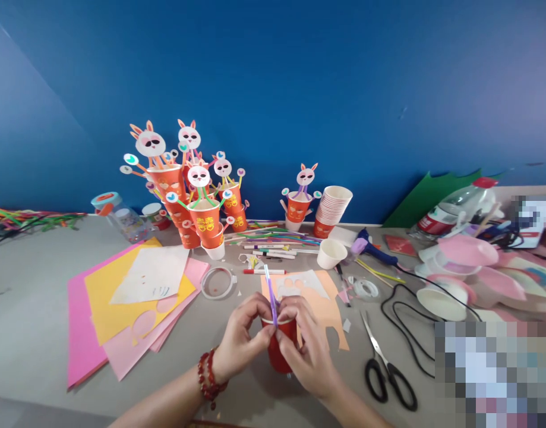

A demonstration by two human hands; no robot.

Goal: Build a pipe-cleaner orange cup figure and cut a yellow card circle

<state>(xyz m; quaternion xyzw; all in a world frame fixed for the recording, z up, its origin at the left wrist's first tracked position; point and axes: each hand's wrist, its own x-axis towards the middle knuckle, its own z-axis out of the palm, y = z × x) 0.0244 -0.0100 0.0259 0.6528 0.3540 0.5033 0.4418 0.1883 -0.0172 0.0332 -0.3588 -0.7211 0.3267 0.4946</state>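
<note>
My left hand (243, 342) and my right hand (309, 351) meet over a red paper cup (278, 356) standing on the grey table. Both hands are closed at the cup's rim, fingers pinching a purple straw (270, 292) that sticks up from the cup and leans slightly left. A red bead bracelet (207, 377) circles my left wrist. The cup's lower half shows between my palms; its rim is mostly hidden by my fingers.
Bunny cup figures (196, 196) and a stack of cups (333, 208) stand by the blue wall. Pink and yellow paper sheets (130, 297) lie left, a tape roll (218, 282) and markers ahead, scissors (384, 368), a black cable and a glue gun (371, 246) to the right.
</note>
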